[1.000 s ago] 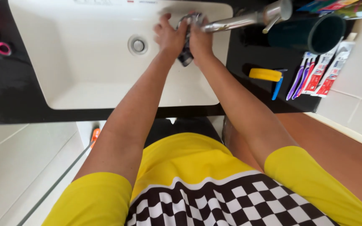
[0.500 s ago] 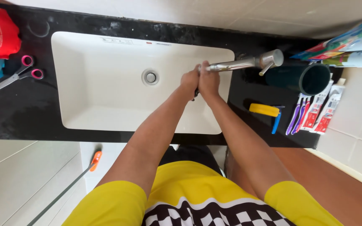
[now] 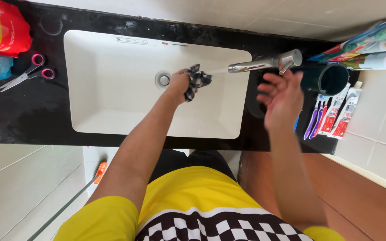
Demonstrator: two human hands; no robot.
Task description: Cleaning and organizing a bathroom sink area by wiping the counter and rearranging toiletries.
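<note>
- The left hand (image 3: 178,86) is closed around a small black-and-white checked cloth (image 3: 196,80), holding it bunched over the white sink (image 3: 112,107), just beside the drain (image 3: 163,80).
- The cloth hangs near the tip of the steel tap spout (image 3: 246,67); a thin stream seems to reach it.
- The right hand (image 3: 281,98) is empty, fingers spread, raised over the black counter (image 3: 18,120) just below the tap lever (image 3: 290,59).
- To rinse well, I think the cloth should stay under the stream and over the basin, so drips fall inside.
- 1 dark green cup (image 3: 326,79) and 2 toothpaste tubes (image 3: 341,117) lie near the right hand; scissors (image 3: 27,73) are well apart.
</note>
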